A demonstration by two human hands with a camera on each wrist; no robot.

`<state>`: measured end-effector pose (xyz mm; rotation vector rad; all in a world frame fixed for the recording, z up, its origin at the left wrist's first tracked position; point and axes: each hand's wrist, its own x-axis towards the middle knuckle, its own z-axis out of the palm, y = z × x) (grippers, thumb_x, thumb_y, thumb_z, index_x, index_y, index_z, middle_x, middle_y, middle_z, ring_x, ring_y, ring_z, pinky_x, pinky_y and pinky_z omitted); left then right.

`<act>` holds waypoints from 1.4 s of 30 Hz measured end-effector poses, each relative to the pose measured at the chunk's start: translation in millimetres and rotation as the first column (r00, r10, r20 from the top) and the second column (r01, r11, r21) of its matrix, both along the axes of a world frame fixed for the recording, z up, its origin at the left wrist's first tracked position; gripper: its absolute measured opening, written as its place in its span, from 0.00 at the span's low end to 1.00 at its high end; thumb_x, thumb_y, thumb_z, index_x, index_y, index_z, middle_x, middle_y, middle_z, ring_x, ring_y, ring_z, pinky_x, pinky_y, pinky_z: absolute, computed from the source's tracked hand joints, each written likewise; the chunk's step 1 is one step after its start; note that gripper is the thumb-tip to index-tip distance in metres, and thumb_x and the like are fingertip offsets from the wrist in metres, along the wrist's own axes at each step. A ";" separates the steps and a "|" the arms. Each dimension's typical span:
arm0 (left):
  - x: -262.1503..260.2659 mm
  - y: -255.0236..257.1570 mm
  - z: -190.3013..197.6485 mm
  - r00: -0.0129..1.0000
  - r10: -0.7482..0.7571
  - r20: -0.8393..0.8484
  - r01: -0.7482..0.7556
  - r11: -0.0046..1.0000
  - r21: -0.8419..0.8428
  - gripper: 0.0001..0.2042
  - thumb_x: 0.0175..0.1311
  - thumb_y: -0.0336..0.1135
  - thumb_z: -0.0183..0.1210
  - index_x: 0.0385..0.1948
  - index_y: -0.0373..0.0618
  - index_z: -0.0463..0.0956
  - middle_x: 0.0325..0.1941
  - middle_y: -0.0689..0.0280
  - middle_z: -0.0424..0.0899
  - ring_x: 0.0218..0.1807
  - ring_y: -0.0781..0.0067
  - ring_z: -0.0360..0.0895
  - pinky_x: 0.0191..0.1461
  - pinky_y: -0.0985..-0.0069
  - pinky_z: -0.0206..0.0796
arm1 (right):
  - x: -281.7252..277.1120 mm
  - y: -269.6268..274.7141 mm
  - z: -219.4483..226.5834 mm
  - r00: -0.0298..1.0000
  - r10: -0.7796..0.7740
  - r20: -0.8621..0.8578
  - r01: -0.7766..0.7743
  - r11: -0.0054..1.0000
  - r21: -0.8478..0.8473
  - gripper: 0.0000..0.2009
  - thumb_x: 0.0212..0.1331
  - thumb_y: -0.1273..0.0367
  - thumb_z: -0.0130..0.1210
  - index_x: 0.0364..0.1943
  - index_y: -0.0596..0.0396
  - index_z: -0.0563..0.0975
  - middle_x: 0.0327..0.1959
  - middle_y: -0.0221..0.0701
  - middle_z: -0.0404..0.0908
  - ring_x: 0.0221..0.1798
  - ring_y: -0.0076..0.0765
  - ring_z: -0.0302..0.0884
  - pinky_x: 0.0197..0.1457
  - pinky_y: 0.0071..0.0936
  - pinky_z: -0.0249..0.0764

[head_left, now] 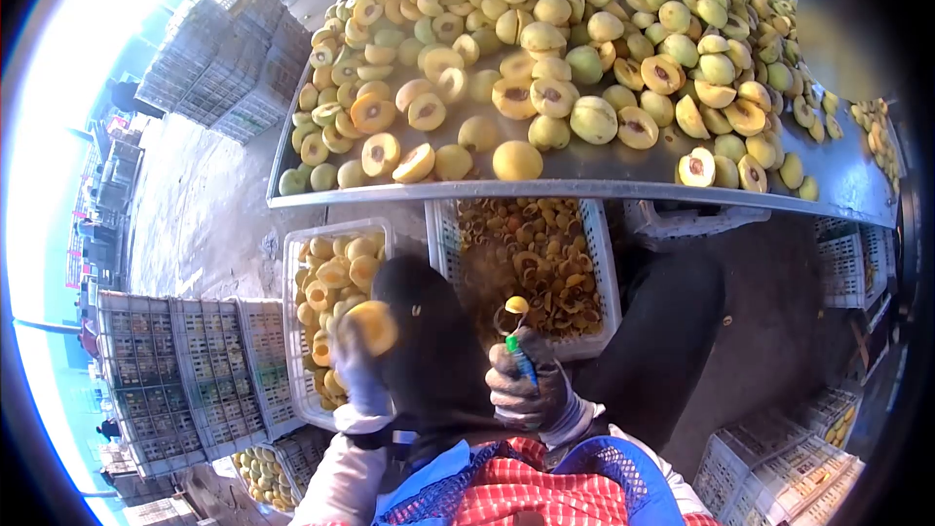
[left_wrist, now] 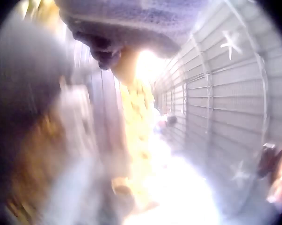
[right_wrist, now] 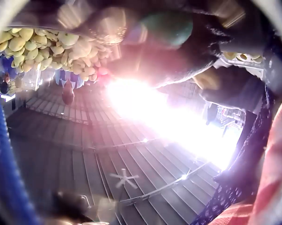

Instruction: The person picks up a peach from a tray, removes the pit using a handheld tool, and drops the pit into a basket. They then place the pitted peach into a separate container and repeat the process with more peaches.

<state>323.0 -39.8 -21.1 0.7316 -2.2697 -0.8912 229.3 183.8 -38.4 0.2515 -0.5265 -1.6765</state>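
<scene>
My gloved left hand (head_left: 358, 368), blurred, holds a yellow peach half (head_left: 374, 327) above the left crate of peach halves (head_left: 314, 317). In the left wrist view, its grey glove (left_wrist: 127, 26) shows at the top, fingers bent over the fruit. My right hand (head_left: 534, 388), in a dark, soiled glove, grips a pitting tool by its green and blue handle (head_left: 521, 358). A thin metal loop (head_left: 501, 319) sticks up from that handle, with a small yellow bit of peach (head_left: 516, 304) at its tip. Both hands are above the lap, apart from each other.
A metal table (head_left: 506, 191) heaped with halved peaches, many with pits, stands in front. Below its edge, between the knees, a white crate (head_left: 602, 273) holds brown pits and scraps. Stacked crates (head_left: 185, 370) stand at the left, and more crates (head_left: 779, 472) at the lower right.
</scene>
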 end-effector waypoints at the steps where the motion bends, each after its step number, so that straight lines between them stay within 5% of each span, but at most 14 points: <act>1: 10.1 -15.3 8.7 0.956 0.232 -0.178 -0.117 0.861 0.494 0.14 0.68 0.36 0.49 0.50 0.38 0.70 0.42 0.57 0.78 0.43 0.69 0.75 0.51 0.74 0.68 | 1.8 0.6 -9.7 0.998 0.021 0.059 -0.022 1.000 0.012 0.23 0.67 0.47 0.39 0.30 0.53 0.69 0.15 0.24 0.61 0.13 0.21 0.56 0.12 0.19 0.56; 3: 86.8 -113.0 -67.1 0.859 0.245 0.450 -0.232 0.969 -0.084 0.22 0.59 0.41 0.59 0.52 0.41 0.70 0.49 0.50 0.76 0.50 0.55 0.75 0.55 0.67 0.68 | 6.2 -0.1 -31.2 0.994 0.043 0.099 -0.041 0.999 -0.028 0.24 0.66 0.46 0.39 0.35 0.53 0.72 0.17 0.24 0.60 0.13 0.22 0.54 0.12 0.19 0.54; 4: 64.8 -99.4 -27.6 0.481 0.265 0.835 -0.130 0.964 -0.231 0.23 0.58 0.42 0.60 0.53 0.41 0.69 0.50 0.51 0.75 0.50 0.54 0.75 0.54 0.65 0.67 | 3.5 2.8 -27.2 0.994 0.060 0.087 -0.064 0.997 0.047 0.24 0.66 0.45 0.39 0.35 0.53 0.72 0.16 0.23 0.59 0.13 0.21 0.54 0.13 0.18 0.54; 6: 12.8 -82.6 -13.1 0.882 0.176 0.438 -0.098 0.976 -0.194 0.23 0.57 0.41 0.61 0.53 0.42 0.70 0.49 0.52 0.76 0.48 0.54 0.75 0.52 0.64 0.68 | -3.6 1.8 -25.3 0.998 0.057 -0.006 -0.056 0.995 0.088 0.25 0.65 0.44 0.39 0.35 0.53 0.73 0.15 0.23 0.58 0.12 0.21 0.53 0.13 0.19 0.54; 8: -73.4 -57.1 26.1 0.967 0.003 0.256 0.068 0.961 -0.267 0.18 0.56 0.37 0.62 0.48 0.42 0.74 0.43 0.57 0.79 0.46 0.56 0.76 0.48 0.66 0.69 | -11.0 -1.7 -29.5 0.998 0.062 -0.023 -0.057 0.984 0.168 0.25 0.65 0.44 0.40 0.35 0.53 0.73 0.14 0.23 0.58 0.12 0.21 0.52 0.13 0.20 0.54; 10: -148.8 -65.3 34.3 0.984 -0.088 0.157 0.139 0.927 -0.348 0.13 0.60 0.40 0.59 0.42 0.42 0.77 0.31 0.58 0.81 0.33 0.62 0.80 0.34 0.69 0.69 | -13.8 -2.3 -43.8 0.996 0.062 -0.063 -0.048 0.977 0.209 0.25 0.65 0.45 0.41 0.34 0.53 0.73 0.14 0.23 0.58 0.12 0.22 0.53 0.14 0.20 0.54; 14: -253.1 -90.4 19.6 0.579 0.185 0.794 0.252 0.886 -0.390 0.20 0.61 0.56 0.51 0.40 0.49 0.75 0.35 0.55 0.82 0.40 0.51 0.79 0.43 0.61 0.69 | -12.0 -4.3 -57.7 0.991 0.027 0.127 -0.054 0.976 0.210 0.26 0.64 0.44 0.42 0.39 0.55 0.75 0.15 0.25 0.60 0.15 0.23 0.55 0.18 0.21 0.54; 20: -266.7 -67.9 1.4 0.725 -0.460 0.512 0.506 0.861 0.057 0.28 0.54 0.54 0.60 0.55 0.50 0.68 0.48 0.55 0.78 0.50 0.53 0.75 0.53 0.64 0.66 | -30.7 -23.6 -52.2 0.979 0.019 0.205 -0.058 0.981 0.185 0.27 0.64 0.45 0.42 0.41 0.56 0.76 0.16 0.24 0.63 0.15 0.22 0.56 0.17 0.19 0.54; 25: -275.9 -55.1 9.0 0.717 -0.459 0.525 0.461 0.877 0.136 0.28 0.46 0.51 0.67 0.48 0.48 0.73 0.44 0.55 0.80 0.48 0.50 0.76 0.51 0.63 0.68 | -61.9 -26.9 -24.8 0.994 -0.052 -0.097 0.086 0.916 0.392 0.22 0.64 0.45 0.43 0.36 0.49 0.74 0.15 0.25 0.66 0.11 0.26 0.60 0.15 0.24 0.60; 29: -273.1 -44.2 13.7 0.801 -0.587 0.114 0.445 0.713 0.543 0.15 0.54 0.32 0.66 0.40 0.36 0.73 0.34 0.67 0.77 0.36 0.81 0.72 0.41 0.80 0.69 | -63.0 -27.8 -22.3 0.994 -0.039 -0.102 0.082 0.884 0.459 0.20 0.64 0.47 0.45 0.36 0.50 0.74 0.16 0.27 0.70 0.13 0.27 0.64 0.16 0.24 0.63; 31: -262.5 -23.1 25.0 0.803 -0.579 0.142 0.480 0.769 0.423 0.17 0.51 0.34 0.67 0.39 0.37 0.72 0.33 0.66 0.77 0.36 0.80 0.72 0.41 0.78 0.69 | -59.9 -24.0 -46.4 0.478 0.161 -0.864 0.693 0.534 0.483 0.18 0.65 0.51 0.47 0.37 0.52 0.74 0.20 0.29 0.73 0.16 0.30 0.68 0.19 0.26 0.66; 34: -229.7 15.6 28.7 0.803 -0.576 0.152 0.487 0.781 0.392 0.16 0.51 0.34 0.67 0.37 0.38 0.71 0.32 0.65 0.76 0.36 0.79 0.70 0.43 0.79 0.66 | -67.5 -5.4 -9.2 0.722 0.241 -0.648 0.568 0.328 0.755 0.11 0.62 0.65 0.55 0.41 0.59 0.74 0.30 0.37 0.76 0.28 0.37 0.76 0.31 0.31 0.72; 37: -194.8 49.5 13.5 0.856 -0.506 0.106 0.400 0.779 0.483 0.15 0.52 0.34 0.66 0.36 0.37 0.71 0.34 0.66 0.75 0.36 0.80 0.70 0.43 0.80 0.65 | -57.2 -3.5 -14.3 0.157 0.598 -0.786 0.945 0.140 0.295 0.12 0.58 0.70 0.58 0.43 0.61 0.74 0.34 0.40 0.76 0.32 0.40 0.77 0.35 0.34 0.73; 42: -162.3 68.0 12.8 0.846 -0.531 -0.055 0.360 0.492 0.793 0.21 0.62 0.43 0.58 0.50 0.36 0.73 0.46 0.59 0.76 0.47 0.69 0.74 0.49 0.74 0.68 | -52.6 2.8 14.4 -0.369 0.759 -0.537 0.903 0.156 -0.400 0.10 0.58 0.73 0.55 0.42 0.61 0.73 0.37 0.44 0.77 0.31 0.50 0.77 0.31 0.33 0.72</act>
